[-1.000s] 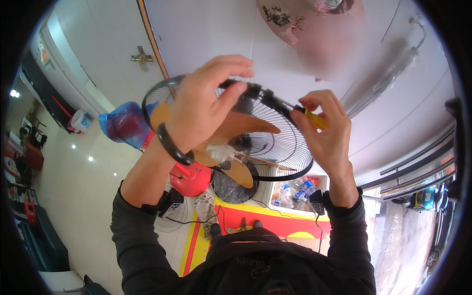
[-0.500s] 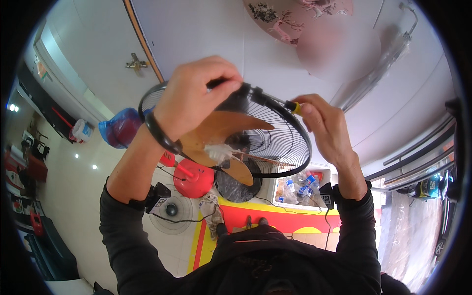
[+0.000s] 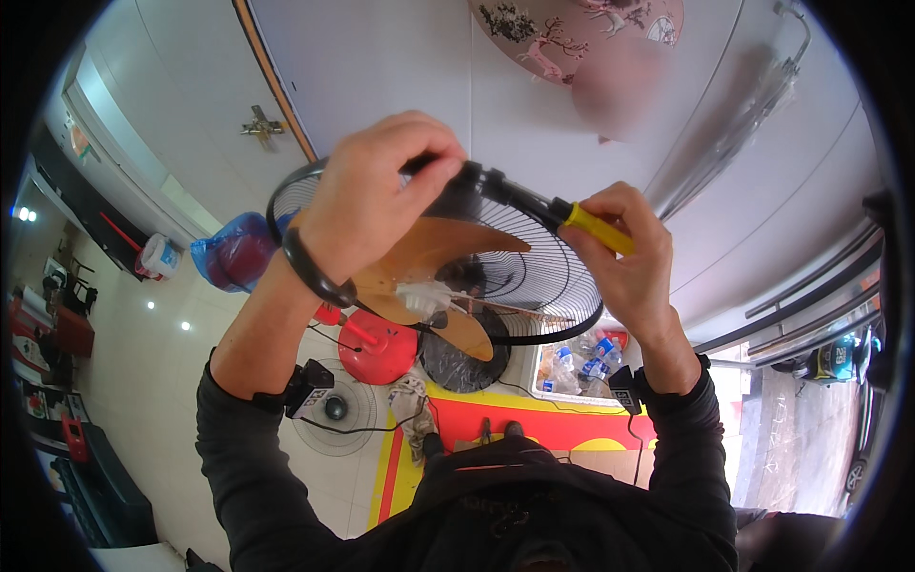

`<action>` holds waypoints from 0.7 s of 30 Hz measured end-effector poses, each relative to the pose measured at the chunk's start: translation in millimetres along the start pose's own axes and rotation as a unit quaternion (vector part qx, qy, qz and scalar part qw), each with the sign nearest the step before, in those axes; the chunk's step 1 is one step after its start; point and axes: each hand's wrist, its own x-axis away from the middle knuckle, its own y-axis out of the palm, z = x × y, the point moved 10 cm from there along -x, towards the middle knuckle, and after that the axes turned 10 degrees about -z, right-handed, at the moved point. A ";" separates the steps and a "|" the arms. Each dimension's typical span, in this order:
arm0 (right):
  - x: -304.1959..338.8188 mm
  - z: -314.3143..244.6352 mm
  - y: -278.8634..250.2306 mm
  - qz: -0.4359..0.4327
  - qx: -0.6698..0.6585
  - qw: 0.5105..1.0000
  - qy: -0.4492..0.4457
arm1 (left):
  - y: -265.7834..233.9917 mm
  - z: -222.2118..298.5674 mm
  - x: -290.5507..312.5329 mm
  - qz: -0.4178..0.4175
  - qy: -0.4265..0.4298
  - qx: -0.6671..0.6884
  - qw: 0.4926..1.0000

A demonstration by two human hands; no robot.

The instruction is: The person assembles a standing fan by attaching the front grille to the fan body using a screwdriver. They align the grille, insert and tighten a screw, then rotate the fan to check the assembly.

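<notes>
In front of me stands a floor fan with amber blades (image 3: pixel 462 238) and a black wire guard (image 3: pixel 562 272). My left hand (image 3: pixel 357 195), a dark bangle on its wrist, is closed on the top of the guard's rim, beside a black clip (image 3: pixel 493 185). A screwdriver (image 3: pixel 599 229) with a yellow and black handle is pinched between the thumb and fingers of my right hand (image 3: pixel 631 272). It lies along the rim, its shaft pointing left toward the clip. Whether its tip touches a screw cannot be made out. Whitish material (image 3: pixel 424 297) covers the blade hub.
Below the fan are a red round base (image 3: pixel 376 348) and a dark round base (image 3: pixel 464 367). A white box (image 3: pixel 548 393) of plastic bottles stands to their right. On the floor at left lies a wire guard (image 3: pixel 367 424). A blue plastic bag (image 3: pixel 214 257) is behind the fan's left side.
My right hand has shifted its hold on the screwdriver, so more of the yellow handle shows and the fingers sit farther back. My left hand stays on the rim.
</notes>
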 end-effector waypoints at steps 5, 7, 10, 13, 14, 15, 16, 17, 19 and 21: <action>2.8 1.9 2.5 0.003 0.013 1.000 0.004 | 0.0 0.1 0.0 0.002 -0.005 0.016 1.000; 2.6 0.4 2.3 0.011 0.022 1.000 -0.008 | 0.1 -0.2 0.2 0.003 -0.008 0.018 1.000; 2.3 2.8 -1.5 0.035 0.008 0.999 -0.005 | 0.3 -0.7 0.0 0.001 -0.013 0.011 1.000; 0.2 -12.9 -9.0 0.065 0.107 0.989 -0.080 | -0.1 0.0 -0.6 0.002 -0.008 0.009 1.000; 0.1 -11.2 -8.9 0.061 0.101 0.991 -0.070 | -0.2 -0.1 -0.7 0.003 -0.008 0.010 1.000; 0.0 -8.6 -9.1 0.057 0.095 0.992 -0.056 | -0.2 -0.1 -0.6 0.005 -0.009 0.011 1.000; -0.6 -5.7 -8.4 0.054 0.090 0.994 -0.042 | 0.0 0.1 -0.6 0.005 -0.009 0.008 1.000; -0.8 -4.8 -6.6 0.047 0.094 0.994 -0.034 | 0.3 0.4 -0.4 0.005 -0.009 0.006 1.000; -1.6 -2.5 -2.7 0.036 0.103 0.994 -0.018 | 0.9 0.3 -0.4 0.004 -0.009 0.005 1.000; -1.6 -1.3 -0.1 0.032 0.066 0.997 -0.016 | 1.3 -0.1 -0.5 0.004 -0.008 0.013 1.000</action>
